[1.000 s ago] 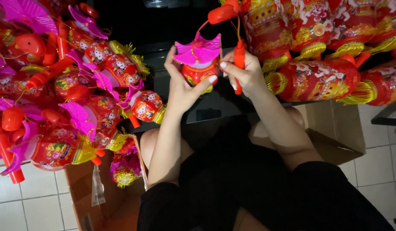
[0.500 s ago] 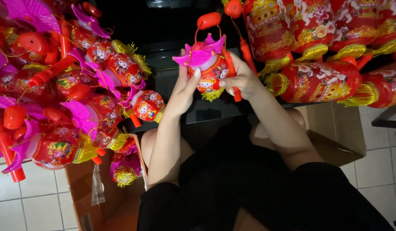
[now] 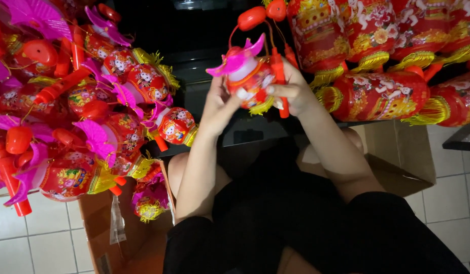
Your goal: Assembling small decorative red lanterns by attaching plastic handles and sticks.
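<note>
Lantern (image 3: pixel 247 76) raised higher btwn 2 hands: left (image 3: pixel 218 101), right (image 3: pixel 294 91).

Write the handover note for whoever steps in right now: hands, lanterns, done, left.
Left hand: gripping the small red lantern from its left side.
Right hand: pinching the lantern's right side, next to its red stick handle.
Lantern is raised above the lap, its pink fan top pointing left.
Done: piles of lanterns lie on the left and right.
Left: this lantern is not yet set down.

You hold a small red plastic toy lantern (image 3: pixel 250 76) with a pink fan-shaped top, gold fringe and red handle, tilted, raised.
</note>
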